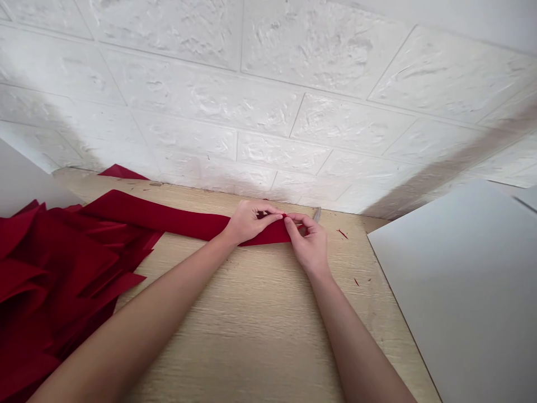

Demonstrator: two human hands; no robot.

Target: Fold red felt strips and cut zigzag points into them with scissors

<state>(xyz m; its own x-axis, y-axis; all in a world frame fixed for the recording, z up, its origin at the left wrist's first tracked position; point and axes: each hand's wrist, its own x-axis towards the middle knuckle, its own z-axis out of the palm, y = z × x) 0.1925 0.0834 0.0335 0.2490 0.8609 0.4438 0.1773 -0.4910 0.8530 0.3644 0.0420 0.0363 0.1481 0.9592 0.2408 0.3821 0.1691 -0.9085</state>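
Note:
A long dark red fabric strip (pixel 184 223) runs across the wooden table from the pile at the left to my hands. My left hand (pixel 247 221) pinches the strip's upper edge near its right end. Close beside it, my right hand (pixel 308 238) grips the same edge between thumb and fingertips, the two hands almost touching. Behind my right hand lies a pointed grey metal blade (pixel 318 215) with a bit of red by it, perhaps scissors; the hand hides most of it.
Many red fabric pieces lie heaped in a pile (pixel 54 280) on the left of the table (pixel 235 324). Small red scraps (pixel 343 233) are scattered at the right. A white brick-patterned wall (pixel 201 101) rises behind the table, and white panels (pixel 461 291) stand at both sides.

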